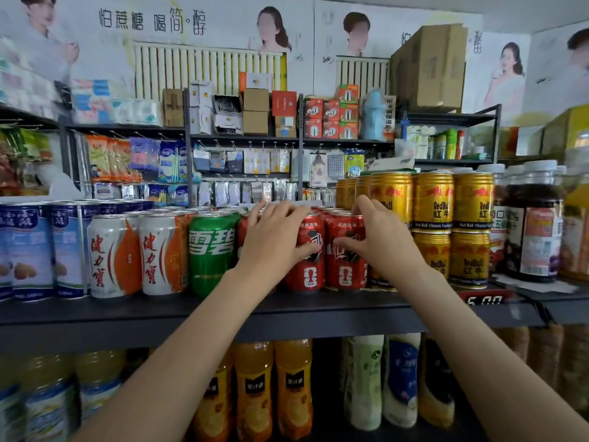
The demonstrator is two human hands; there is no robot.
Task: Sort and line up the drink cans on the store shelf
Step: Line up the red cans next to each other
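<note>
Left hand [274,240] and right hand [379,240] grip 2 upright red cans [325,275] (labels outward).

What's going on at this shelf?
A person is tidying drink cans on a store shelf. The left hand grips one red can and the right hand grips the red can beside it. A green can stands to their left, gold cans stacked to their right.

Shop: stocked shelf [287,309], price tag [486,299].
</note>
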